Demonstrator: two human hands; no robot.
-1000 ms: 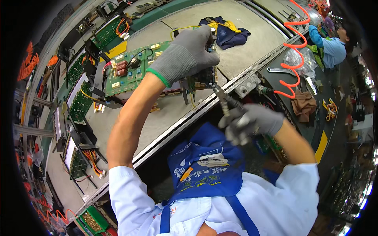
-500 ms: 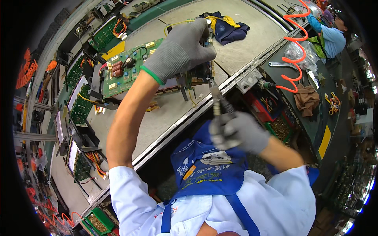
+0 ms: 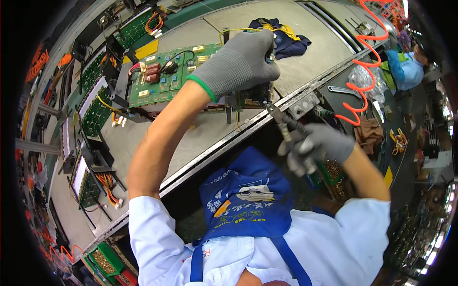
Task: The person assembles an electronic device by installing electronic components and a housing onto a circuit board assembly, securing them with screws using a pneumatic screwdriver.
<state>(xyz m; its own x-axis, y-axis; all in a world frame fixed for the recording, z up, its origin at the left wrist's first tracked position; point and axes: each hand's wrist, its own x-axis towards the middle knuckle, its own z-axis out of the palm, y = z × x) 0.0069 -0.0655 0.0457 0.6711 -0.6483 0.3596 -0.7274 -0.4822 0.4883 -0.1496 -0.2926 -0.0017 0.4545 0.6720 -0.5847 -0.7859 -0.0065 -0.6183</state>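
My left hand (image 3: 238,64), in a grey glove with a green cuff, reaches over the right end of a green circuit board (image 3: 164,88) fitted with dark red and blue components. Its fingers are curled together at the board's edge; what they hold, if anything, is hidden. A thin yellow wire (image 3: 231,30) runs up to these fingertips. My right hand (image 3: 324,143), gloved too, grips a pair of pliers (image 3: 282,122) in front of the bench edge. The pliers' jaws point up and left, near a small white tip close to the board's corner; contact cannot be made out.
A dark blue and yellow cloth (image 3: 288,42) lies behind my left hand. A socket box (image 3: 303,105) sits on the bench edge, beside a coiled orange air hose (image 3: 365,86). More boards (image 3: 93,117) stand at the left. Another person (image 3: 405,69) works at the far right.
The whole view has shifted a little. My right hand has moved right and slightly up with the pliers, which now lean more to the left. My left hand has shifted slightly right, fingers still curled.
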